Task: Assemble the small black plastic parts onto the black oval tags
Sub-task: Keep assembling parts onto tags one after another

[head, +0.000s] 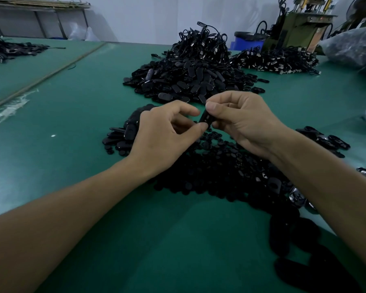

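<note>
Your table cover [82, 127] reads as matt green with a fine texture, like felt or a rubber mat, and a shiny, wrinkled strip of clear tape [9, 111] is stuck to it at the left. The oval tag [205, 119] you hold is smooth black plastic with a soft sheen, like the glossier heap of tags [184, 83] beyond it; the small parts [216, 166] beneath look duller, near matt. Far off, black cords [203, 45] carry bright, metallic-looking ends, and the clear bag [353, 47] is crinkled, glossy film.
</note>
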`<state>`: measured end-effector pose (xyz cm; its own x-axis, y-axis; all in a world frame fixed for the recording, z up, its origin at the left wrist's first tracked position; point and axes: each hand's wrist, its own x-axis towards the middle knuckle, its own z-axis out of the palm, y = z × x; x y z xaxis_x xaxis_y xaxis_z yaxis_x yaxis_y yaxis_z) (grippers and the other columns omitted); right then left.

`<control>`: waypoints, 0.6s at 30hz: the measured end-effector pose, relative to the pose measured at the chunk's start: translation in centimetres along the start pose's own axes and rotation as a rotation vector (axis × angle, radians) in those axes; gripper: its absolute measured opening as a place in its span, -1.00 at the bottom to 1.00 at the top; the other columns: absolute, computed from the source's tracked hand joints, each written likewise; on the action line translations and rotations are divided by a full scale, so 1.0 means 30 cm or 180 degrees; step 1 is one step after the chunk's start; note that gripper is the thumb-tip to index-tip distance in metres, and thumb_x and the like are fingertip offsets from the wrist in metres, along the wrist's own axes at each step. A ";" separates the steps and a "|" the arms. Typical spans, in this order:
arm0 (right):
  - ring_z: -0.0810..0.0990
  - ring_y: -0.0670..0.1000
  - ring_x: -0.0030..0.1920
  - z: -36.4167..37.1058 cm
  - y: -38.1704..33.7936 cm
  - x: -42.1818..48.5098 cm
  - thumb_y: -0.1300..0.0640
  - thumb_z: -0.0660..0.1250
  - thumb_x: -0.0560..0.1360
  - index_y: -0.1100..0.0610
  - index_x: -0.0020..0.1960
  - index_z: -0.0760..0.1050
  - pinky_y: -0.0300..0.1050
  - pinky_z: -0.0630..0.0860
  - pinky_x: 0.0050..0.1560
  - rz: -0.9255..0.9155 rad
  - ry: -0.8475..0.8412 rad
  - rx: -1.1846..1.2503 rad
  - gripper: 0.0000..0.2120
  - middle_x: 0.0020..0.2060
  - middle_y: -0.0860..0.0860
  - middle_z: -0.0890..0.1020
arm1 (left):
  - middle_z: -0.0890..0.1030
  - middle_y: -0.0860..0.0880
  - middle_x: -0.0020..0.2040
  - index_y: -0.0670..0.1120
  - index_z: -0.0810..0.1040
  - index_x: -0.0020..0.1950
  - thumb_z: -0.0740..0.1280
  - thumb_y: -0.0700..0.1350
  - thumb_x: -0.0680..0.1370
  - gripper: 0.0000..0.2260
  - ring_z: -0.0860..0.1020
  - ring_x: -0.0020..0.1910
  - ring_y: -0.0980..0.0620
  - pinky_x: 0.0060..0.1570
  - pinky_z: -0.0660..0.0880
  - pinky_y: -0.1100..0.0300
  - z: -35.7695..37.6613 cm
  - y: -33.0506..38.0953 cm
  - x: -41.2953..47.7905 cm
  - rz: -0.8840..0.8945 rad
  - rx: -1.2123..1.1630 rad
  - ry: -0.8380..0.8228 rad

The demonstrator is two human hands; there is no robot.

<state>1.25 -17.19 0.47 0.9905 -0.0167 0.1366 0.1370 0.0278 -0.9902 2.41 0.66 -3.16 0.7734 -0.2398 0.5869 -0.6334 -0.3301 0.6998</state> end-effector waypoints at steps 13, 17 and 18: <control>0.65 -0.12 -0.28 -0.003 0.037 -0.008 0.16 0.43 0.54 0.04 -0.09 0.66 -0.31 0.53 -0.29 -0.0488 -0.0056 -0.1365 -0.94 -0.28 0.03 0.69 | 0.69 0.04 -0.22 0.02 0.67 -0.03 0.52 -0.20 0.51 -0.86 0.67 -0.30 0.08 -0.29 0.60 0.26 -0.008 -0.033 0.025 -0.0445 -0.0755 0.0122; 0.64 -0.15 -0.32 0.002 0.041 -0.007 0.18 0.44 0.53 0.03 -0.09 0.62 -0.31 0.52 -0.31 -0.0530 -0.0144 -0.1329 -0.94 -0.34 -0.09 0.68 | 0.72 0.00 -0.23 -0.03 0.67 -0.03 0.49 -0.24 0.53 -0.89 0.69 -0.25 0.03 -0.24 0.61 0.24 -0.007 -0.035 0.032 -0.0580 -0.1137 0.0258; 0.64 -0.15 -0.32 0.004 0.041 -0.006 0.18 0.43 0.54 0.03 -0.08 0.62 -0.30 0.53 -0.30 -0.0540 -0.0154 -0.1303 -0.93 -0.34 -0.09 0.68 | 0.72 0.00 -0.24 -0.03 0.67 -0.04 0.48 -0.25 0.53 -0.88 0.69 -0.25 0.04 -0.22 0.61 0.24 -0.008 -0.034 0.033 -0.0602 -0.1199 0.0264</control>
<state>1.24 -17.04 -0.76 0.9552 0.0602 0.2899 0.2911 -0.3694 -0.8825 3.83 0.98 -3.20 0.8818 -0.1277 0.4541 -0.4579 -0.0011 0.8890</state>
